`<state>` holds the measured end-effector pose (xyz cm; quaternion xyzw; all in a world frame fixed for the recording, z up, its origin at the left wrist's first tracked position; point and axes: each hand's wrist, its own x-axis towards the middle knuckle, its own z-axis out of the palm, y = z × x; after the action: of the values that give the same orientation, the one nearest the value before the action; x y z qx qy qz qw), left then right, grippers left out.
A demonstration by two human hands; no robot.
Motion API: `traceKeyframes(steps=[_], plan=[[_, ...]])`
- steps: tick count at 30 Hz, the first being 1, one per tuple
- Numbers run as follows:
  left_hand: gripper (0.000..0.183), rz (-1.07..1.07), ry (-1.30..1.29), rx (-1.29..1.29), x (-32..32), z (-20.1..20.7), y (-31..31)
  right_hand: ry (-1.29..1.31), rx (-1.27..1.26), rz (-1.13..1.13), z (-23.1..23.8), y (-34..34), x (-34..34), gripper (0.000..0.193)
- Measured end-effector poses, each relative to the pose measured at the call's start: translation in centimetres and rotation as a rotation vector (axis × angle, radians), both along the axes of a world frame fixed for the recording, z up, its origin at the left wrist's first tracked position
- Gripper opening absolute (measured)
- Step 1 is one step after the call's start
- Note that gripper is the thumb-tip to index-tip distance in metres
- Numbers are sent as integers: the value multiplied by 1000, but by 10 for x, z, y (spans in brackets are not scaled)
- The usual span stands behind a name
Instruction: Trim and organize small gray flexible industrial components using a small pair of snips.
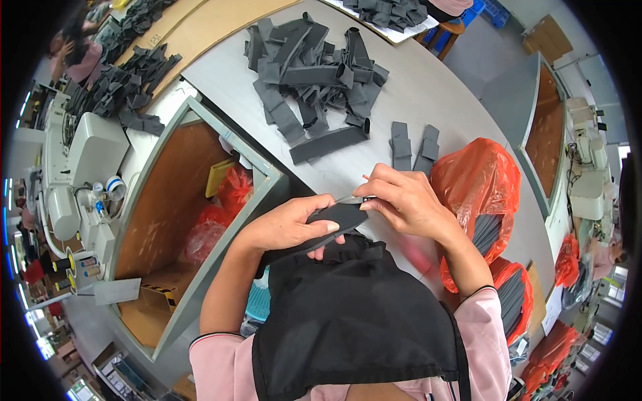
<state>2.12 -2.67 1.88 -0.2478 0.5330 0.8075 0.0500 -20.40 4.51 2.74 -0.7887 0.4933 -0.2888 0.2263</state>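
My left hand [294, 224] grips a dark grey fabric strip [344, 217] above my apron, thumb on top and fingertips showing underneath. At the strip's upper edge, my right hand [404, 200] is closed in a pinch on a small thin metal tool [351, 199], its tip near the left fingers. Its exact kind is hidden by the fingers; a bit of orange-red shows beside them. Two folded grey fabric strips [401, 146] lie on the table just beyond my right hand. Farther off is a loose heap of similar strips [311, 73].
Red plastic bags [478, 174] holding stacked dark strips stand at my right. A grey-framed open cabinet [167, 200] with red bags inside is at my left, beside a white sewing machine [97, 150]. More dark pieces [110, 87] lie at far left, where another person [73, 57] sits.
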Motion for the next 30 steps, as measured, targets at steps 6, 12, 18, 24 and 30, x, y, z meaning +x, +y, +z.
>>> traceKeyframes(steps=[6, 12, 18, 24, 30], plan=[[15, 24, -17, -1, 3, -6, 0, -70, -54, -110, -4, 11, 6, 20], [16, 53, -33, -2, -4, -1, 3, -109, -79, -315, -14, 17, 10, 23], [14, 85, -47, -38, -3, -5, 2, -96, -18, -323, -14, 30, 17, 22], [14, 123, -41, -38, -10, -4, 1, -212, -7, -441, -35, 29, 35, 23], [16, 66, -28, 31, -6, -4, 6, -1591, 670, -578, -43, 22, 28, 18]])
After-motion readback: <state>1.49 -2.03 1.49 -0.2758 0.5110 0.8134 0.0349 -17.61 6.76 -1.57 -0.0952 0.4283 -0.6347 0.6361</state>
